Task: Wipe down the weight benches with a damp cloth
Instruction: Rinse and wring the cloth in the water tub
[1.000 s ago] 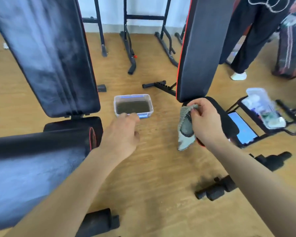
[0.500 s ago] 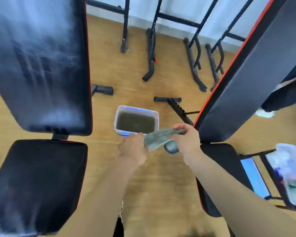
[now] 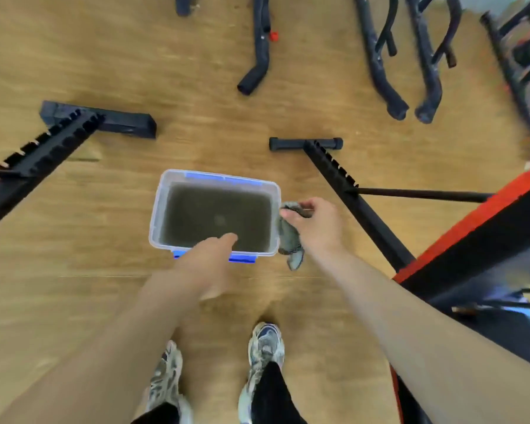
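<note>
Light wood plank floor [image 3: 74,270] fills the view, seen from straight above; black padded weight bench with red edge trim [image 3: 484,243] slants in at the right edge, only part of it in frame, its surface blurred; black steel notched bench rail with a square foot bar [image 3: 52,142] lies on the floor at upper left; a second black notched rail with a round capped foot bar [image 3: 346,182] runs between the tub and the padded bench; black curved tubular stand legs [image 3: 380,68] sit along the top edge, well apart from the hands; clear rectangular plastic tub with blue latches [image 3: 157,209] stands on the floor in the middle, holding murky brown-grey water; pair of white and grey trainers [image 3: 265,347] on the floor just below the tub, black trouser hems over them; left hand [image 3: 208,264] reaches over the tub's near rim, one digit stretched out above the water, nothing in it, fingers look relaxed though motion blur hides detail; right hand [image 3: 318,228] is just beside the tub's right wall, thumb and fingers pinching the top of the cloth; small grey textured damp cloth [image 3: 289,240] hangs bunched from that pinch, outside the tub along its right side, lower end dangling above the floor; cannot tell if it touches the tub wall.
</note>
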